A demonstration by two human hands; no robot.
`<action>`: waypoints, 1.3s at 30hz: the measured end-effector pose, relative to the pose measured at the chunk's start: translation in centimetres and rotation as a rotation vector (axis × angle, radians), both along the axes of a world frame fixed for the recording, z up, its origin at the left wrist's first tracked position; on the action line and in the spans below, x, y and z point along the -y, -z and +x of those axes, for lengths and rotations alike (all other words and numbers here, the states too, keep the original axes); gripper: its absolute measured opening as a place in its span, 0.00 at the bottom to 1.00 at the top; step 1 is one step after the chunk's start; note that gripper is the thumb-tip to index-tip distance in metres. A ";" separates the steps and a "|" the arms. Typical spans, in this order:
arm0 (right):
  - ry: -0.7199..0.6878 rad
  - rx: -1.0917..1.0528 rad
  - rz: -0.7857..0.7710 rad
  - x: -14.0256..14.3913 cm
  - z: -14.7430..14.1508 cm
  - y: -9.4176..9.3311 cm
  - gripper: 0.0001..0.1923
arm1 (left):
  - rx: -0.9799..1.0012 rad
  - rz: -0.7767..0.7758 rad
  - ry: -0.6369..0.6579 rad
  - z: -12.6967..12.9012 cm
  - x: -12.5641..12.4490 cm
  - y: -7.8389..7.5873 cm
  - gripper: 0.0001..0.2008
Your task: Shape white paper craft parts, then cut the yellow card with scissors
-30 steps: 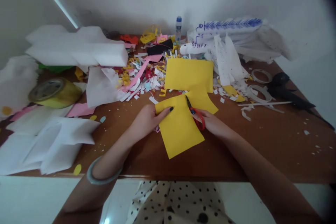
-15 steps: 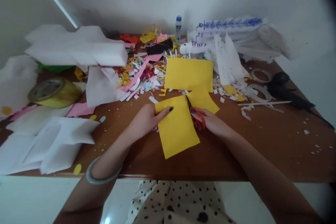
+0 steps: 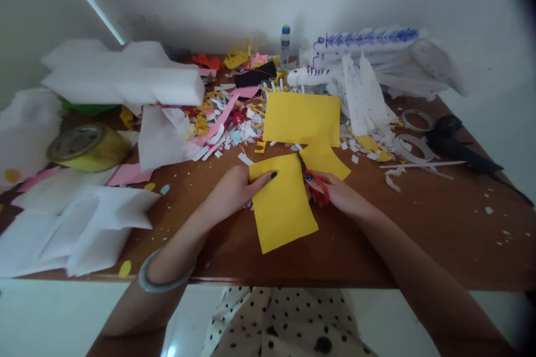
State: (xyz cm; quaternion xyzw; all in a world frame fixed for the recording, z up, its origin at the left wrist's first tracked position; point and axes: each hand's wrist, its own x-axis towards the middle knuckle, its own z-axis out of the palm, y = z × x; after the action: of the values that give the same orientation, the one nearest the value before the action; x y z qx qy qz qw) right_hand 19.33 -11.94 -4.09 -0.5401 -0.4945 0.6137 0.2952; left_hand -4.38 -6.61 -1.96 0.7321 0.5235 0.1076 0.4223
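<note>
Yellow paper sheet, partly cut, lies on the brown wooden table near its front edge, between both hands. We note our left hand pinching its left edge, thumb on top. Our right hand is curled closed around the red-handled scissors, whose blades meet the sheet's far right edge. Beyond lies a second yellow rectangular sheet, then a heap of coloured paper scraps. Farthest stands a small blue-capped glue bottle.
</note>
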 end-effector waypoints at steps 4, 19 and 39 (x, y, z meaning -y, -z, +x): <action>-0.004 0.002 0.001 0.0 0.2 0.0 0.25 | -0.008 0.006 0.011 -0.1 -0.1 0.0 0.27; 0.222 -0.073 0.040 -0.2 0.1 0.0 0.21 | 0.230 -0.076 -0.063 -0.1 0.0 -0.2 0.25; 0.216 0.363 0.281 -0.3 1.1 0.7 0.12 | 0.438 0.089 -0.281 -0.4 -2.4 1.0 0.17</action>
State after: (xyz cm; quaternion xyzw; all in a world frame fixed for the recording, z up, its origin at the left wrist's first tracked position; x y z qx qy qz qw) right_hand 20.39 -11.60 -4.81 -0.6448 -0.5594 0.3970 0.3373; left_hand -4.77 -4.26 -2.94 0.6292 0.5110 0.3440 0.4739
